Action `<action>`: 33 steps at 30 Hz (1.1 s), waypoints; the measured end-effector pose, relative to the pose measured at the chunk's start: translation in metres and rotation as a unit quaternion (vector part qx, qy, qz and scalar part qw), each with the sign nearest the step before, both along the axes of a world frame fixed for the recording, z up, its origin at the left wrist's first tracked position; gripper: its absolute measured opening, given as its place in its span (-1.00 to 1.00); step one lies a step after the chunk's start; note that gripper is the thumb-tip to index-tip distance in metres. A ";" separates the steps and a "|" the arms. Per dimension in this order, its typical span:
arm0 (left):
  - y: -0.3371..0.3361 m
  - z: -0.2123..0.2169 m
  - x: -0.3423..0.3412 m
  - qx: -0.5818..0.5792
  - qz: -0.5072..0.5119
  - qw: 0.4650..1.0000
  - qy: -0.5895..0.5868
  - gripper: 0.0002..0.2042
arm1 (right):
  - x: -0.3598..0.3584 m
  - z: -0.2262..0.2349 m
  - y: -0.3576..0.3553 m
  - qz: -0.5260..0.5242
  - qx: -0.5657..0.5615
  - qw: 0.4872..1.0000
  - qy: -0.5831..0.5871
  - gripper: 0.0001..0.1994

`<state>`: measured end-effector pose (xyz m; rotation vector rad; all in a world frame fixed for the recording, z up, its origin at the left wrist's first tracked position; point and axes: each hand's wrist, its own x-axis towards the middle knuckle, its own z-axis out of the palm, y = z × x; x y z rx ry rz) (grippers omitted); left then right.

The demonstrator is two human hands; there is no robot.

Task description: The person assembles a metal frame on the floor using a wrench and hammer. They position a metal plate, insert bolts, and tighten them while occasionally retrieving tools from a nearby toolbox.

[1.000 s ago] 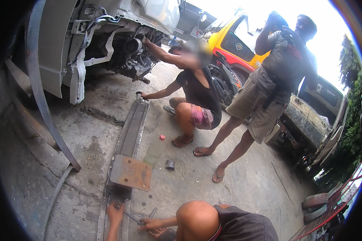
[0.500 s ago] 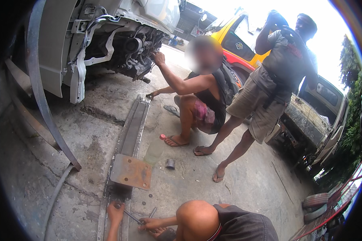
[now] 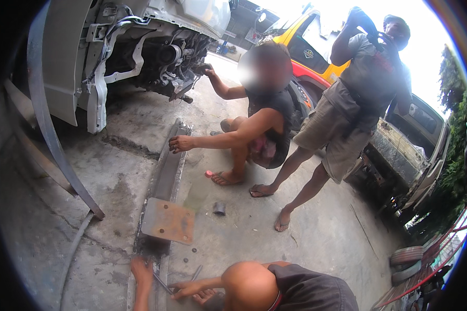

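At the lower edge, my left hand (image 3: 141, 269) is closed at the upper end of a thin dark metal rod (image 3: 163, 284), beside the near end of a long steel beam (image 3: 162, 176). My right hand (image 3: 182, 290) reaches past my bent knee (image 3: 250, 285), its fingers closed around the rod's lower end. A second thin rod (image 3: 196, 272) slants up beside my right hand; whether I hold it too is unclear. A rusty square plate (image 3: 168, 220) with several holes lies across the beam in front of my hands. Two small dark rings (image 3: 194, 250) rest beside it.
A squatting co-worker (image 3: 270, 124) works beyond the beam near a vehicle's exposed engine (image 3: 171, 57). Another person stands (image 3: 347, 103) to the right. A short pipe piece (image 3: 219, 209) and a red-capped clear bottle (image 3: 208, 173) are on the concrete. A curved metal strip (image 3: 52, 119) rises at left.
Both my hands have shifted slightly to the left with the rod. The co-worker's lower hand has moved from the beam's far end nearer to me, over the beam.
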<state>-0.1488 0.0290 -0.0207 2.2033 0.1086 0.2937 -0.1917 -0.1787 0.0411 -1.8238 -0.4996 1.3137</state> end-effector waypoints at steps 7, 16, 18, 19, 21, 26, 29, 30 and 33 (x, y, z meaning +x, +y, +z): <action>-0.004 0.094 -0.050 0.021 -0.066 0.996 0.061 -0.59 | -0.020 0.123 -0.092 0.060 -0.179 0.959 -0.211 -0.59; -0.008 0.449 -0.258 0.388 -0.043 0.844 0.368 -0.40 | -0.127 0.422 -0.224 -0.342 -0.194 0.892 0.223 -0.32; -0.025 0.496 -0.293 0.380 -0.080 0.820 0.421 -0.33 | -0.152 0.428 -0.247 -0.402 -0.111 0.880 0.227 -0.31; -0.031 0.508 -0.309 0.306 -0.098 0.824 0.467 -0.29 | -0.150 0.434 -0.261 -0.367 -0.143 0.898 0.193 -0.30; -0.044 0.514 -0.342 0.139 -0.101 0.818 0.549 -0.22 | -0.138 0.444 -0.291 -0.283 -0.205 0.929 0.117 -0.27; -0.082 0.521 -0.382 -0.031 -0.027 0.779 0.626 -0.05 | -0.103 0.393 -0.421 -0.042 -0.053 0.975 -0.213 -0.23; -0.180 0.561 -0.321 -0.048 -0.027 0.748 0.661 0.08 | -0.056 0.412 -0.530 -0.040 -0.116 0.982 -0.143 -0.28; -0.205 0.604 -0.311 -0.065 -0.026 0.693 0.717 0.15 | -0.024 0.455 -0.497 -0.037 -0.121 0.992 -0.012 -0.28; -0.323 0.617 -0.292 -0.104 0.000 0.662 0.742 0.21 | 0.000 0.556 -0.537 -0.023 -0.153 0.983 0.096 -0.27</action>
